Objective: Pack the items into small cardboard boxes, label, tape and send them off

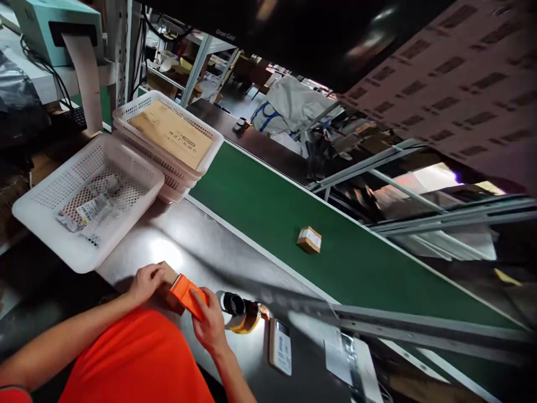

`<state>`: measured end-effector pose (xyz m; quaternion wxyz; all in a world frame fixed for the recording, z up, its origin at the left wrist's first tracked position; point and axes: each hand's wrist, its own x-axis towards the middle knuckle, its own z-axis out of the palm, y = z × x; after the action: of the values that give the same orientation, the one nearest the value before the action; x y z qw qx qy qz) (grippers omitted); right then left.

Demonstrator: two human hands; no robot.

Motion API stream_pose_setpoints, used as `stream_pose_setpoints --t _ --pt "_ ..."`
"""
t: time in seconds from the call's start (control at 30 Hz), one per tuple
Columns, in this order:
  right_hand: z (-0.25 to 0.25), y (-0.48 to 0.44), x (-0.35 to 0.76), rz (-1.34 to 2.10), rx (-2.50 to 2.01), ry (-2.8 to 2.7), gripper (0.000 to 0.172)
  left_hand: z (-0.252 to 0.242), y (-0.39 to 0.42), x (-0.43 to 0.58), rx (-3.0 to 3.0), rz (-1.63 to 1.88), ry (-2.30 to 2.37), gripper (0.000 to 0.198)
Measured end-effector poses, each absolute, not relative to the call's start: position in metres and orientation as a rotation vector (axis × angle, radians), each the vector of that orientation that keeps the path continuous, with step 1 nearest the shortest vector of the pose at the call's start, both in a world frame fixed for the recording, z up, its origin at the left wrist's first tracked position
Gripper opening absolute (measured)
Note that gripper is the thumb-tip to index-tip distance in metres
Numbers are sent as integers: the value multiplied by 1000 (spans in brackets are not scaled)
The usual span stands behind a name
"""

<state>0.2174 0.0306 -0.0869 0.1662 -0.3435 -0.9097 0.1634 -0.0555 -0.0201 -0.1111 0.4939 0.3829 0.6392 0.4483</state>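
Observation:
My left hand (145,282) is closed on a small brown cardboard box (169,274) that rests on the steel worktable (210,246). My right hand (208,323) grips an orange tape dispenser (188,295) and presses it against that box. The dispenser's tape roll (240,314) lies just right of my right hand. Another small taped box (309,239) sits alone on the green conveyor belt (335,263), well beyond both hands.
A white basket (37,210) with bagged items sits at the left, beside a stack of baskets (176,179) holding a brown envelope. A label printer (54,28) stands behind. A phone-like device (280,347) and paper labels (335,358) lie to my right.

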Motion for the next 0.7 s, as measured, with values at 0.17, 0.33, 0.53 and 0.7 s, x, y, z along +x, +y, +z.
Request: stream_pose_setpoints --t 0.17,0.33,0.53,0.7 --pt "-80 33 213 507 -1020 -2683 68 -92 -8 -27 450 977 1291 54" --pt "-49 39 202 620 -968 -2840 72 -95 -2 -26 459 957 1418 46" --pt "-4 39 182 824 -1288 -2986 66 -100 8 -52 667 938 1762 33" --pt "3 35 161 747 -1458 -3065 64 -115 12 -70 725 898 1880 31"
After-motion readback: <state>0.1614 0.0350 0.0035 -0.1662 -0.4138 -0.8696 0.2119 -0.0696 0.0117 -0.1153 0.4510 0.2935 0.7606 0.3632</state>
